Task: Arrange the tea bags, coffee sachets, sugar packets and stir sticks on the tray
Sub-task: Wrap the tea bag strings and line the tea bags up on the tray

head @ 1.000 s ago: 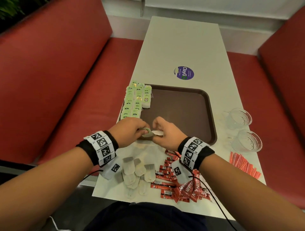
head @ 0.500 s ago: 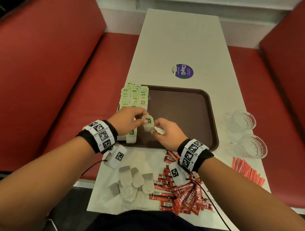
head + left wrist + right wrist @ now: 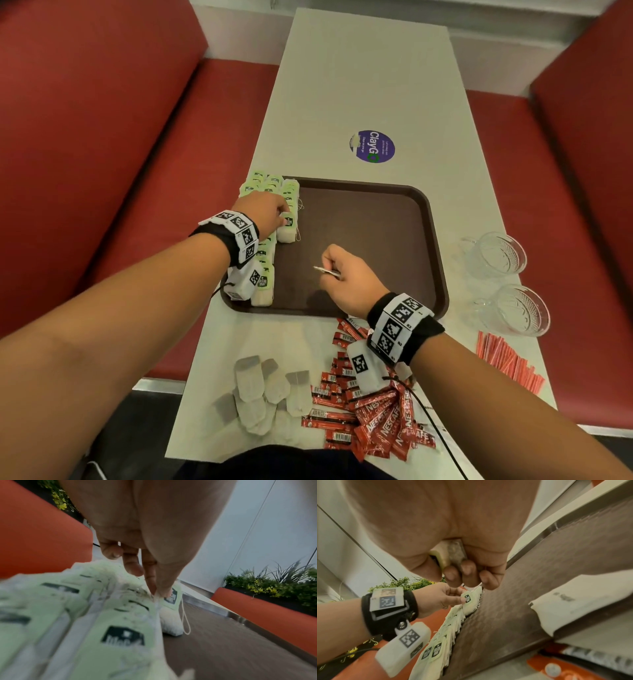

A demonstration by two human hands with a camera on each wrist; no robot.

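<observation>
A brown tray [image 3: 376, 233] lies mid-table. Rows of green-tagged tea bags [image 3: 265, 260] line its left side. My left hand [image 3: 284, 216] reaches over those rows and pinches one tea bag [image 3: 288, 229] by its green tag at the near end of the inner row; the left wrist view shows thumb and forefinger [image 3: 152, 586] closed on its top edge [image 3: 172, 597]. My right hand [image 3: 329, 268] hovers over the tray's near half, fingers curled round a small bundle of tea bags [image 3: 454, 553], whose white edge [image 3: 324, 270] sticks out.
Loose untagged tea bags [image 3: 270, 390] and red coffee sachets [image 3: 373, 411] lie on the table near me. Thin red sticks [image 3: 507, 363] lie at the right edge beside two glass cups [image 3: 498, 253]. Farther off is a purple sticker [image 3: 373, 145]. Red benches flank the table.
The hands have parted. My left hand took one tea bag from beside the right hand and carried it left and away to the rows. The right hand stays over the tray.
</observation>
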